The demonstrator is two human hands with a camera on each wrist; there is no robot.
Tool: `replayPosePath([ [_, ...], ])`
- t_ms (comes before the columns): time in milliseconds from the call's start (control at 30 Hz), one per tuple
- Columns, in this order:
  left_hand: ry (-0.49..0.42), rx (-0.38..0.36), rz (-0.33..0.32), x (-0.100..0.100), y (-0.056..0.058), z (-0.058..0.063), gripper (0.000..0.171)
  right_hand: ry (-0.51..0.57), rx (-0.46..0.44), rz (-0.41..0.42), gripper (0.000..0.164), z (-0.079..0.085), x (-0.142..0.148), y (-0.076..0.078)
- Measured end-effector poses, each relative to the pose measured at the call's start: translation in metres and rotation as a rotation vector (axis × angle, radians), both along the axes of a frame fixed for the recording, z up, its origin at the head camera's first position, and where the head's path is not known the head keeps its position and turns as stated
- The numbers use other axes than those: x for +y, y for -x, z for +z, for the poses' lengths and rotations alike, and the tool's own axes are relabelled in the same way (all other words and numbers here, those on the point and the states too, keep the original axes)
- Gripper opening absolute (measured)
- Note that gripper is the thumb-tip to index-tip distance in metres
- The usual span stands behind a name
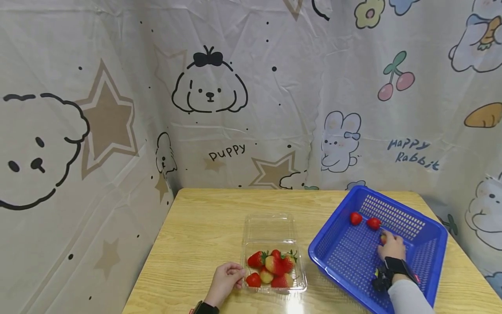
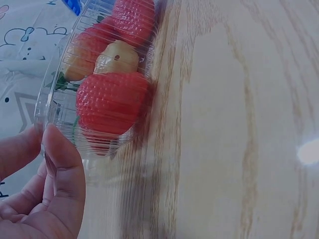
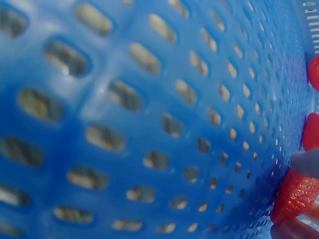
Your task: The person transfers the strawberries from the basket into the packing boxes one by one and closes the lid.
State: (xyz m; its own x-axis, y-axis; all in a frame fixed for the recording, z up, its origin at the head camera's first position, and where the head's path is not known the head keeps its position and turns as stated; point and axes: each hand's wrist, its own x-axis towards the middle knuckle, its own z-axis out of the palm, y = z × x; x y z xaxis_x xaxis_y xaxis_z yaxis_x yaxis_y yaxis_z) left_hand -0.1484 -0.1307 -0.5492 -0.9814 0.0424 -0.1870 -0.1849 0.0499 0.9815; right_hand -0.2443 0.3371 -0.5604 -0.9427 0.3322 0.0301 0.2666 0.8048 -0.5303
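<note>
My left hand [image 1: 227, 281] pinches the rim of a clear plastic clamshell box [image 1: 301, 285] between thumb and fingertip at its left side. Red and pale strawberries [image 2: 114, 102] fill the box, and its lid [image 1: 269, 227] lies folded back, away from me. Inside a blue plastic basket [image 1: 337, 279], my right hand [image 1: 393, 247] reaches down and grips a strawberry [image 3: 295, 196] between thumb and fingers. The right wrist view shows it low over the perforated floor, partly hidden by fingers. Beside this hand lie two more red strawberries, one nearer [image 1: 374, 223] and one farther left [image 1: 356, 218].
The basket stands at the right of the wooden table [image 1: 196, 226], its raised walls around my right hand. The box sits left of it, with a narrow strip of table between. A printed curtain [image 1: 243, 131] hangs behind and along the left side.
</note>
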Motion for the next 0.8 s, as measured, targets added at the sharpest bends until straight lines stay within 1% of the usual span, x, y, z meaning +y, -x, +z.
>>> replayPosePath([
  [67, 0.0, 0.001, -0.002, 0.0, 0.0, 0.0, 0.022, -0.015, 0.008, 0.001, 0.047, -0.001, 0.003, 0.001],
  [233, 0.008, 0.003, -0.002, 0.001, -0.001, 0.001, 0.023, -0.043, -0.005, 0.019, 0.046, -0.002, 0.006, 0.002],
  [333, 0.01, 0.006, -0.001, 0.001, -0.001, 0.001, 0.023, -0.081, -0.013, 0.042, 0.044, 0.004, 0.006, 0.004],
  [400, 0.007, 0.006, -0.002, 0.001, -0.001, 0.001, 0.023, -0.107, -0.021, 0.05, 0.044, 0.013, 0.005, 0.006],
  [467, 0.007, 0.003, -0.003, 0.001, -0.001, 0.0, 0.022, -0.122, -0.014, 0.052, 0.043, 0.027, 0.001, 0.006],
  [533, 0.007, 0.002, -0.002, 0.0, -0.001, 0.001, 0.022, -0.117, 0.015, 0.048, 0.043, 0.046, -0.006, 0.006],
  [700, 0.016, 0.009, 0.001, 0.0, 0.0, 0.0, 0.022, -0.037, 0.097, 0.068, 0.043, 0.098, -0.032, 0.001],
  [800, 0.017, 0.011, 0.001, 0.001, 0.0, -0.001, 0.023, -0.002, 0.128, 0.098, 0.046, 0.123, -0.048, -0.002],
])
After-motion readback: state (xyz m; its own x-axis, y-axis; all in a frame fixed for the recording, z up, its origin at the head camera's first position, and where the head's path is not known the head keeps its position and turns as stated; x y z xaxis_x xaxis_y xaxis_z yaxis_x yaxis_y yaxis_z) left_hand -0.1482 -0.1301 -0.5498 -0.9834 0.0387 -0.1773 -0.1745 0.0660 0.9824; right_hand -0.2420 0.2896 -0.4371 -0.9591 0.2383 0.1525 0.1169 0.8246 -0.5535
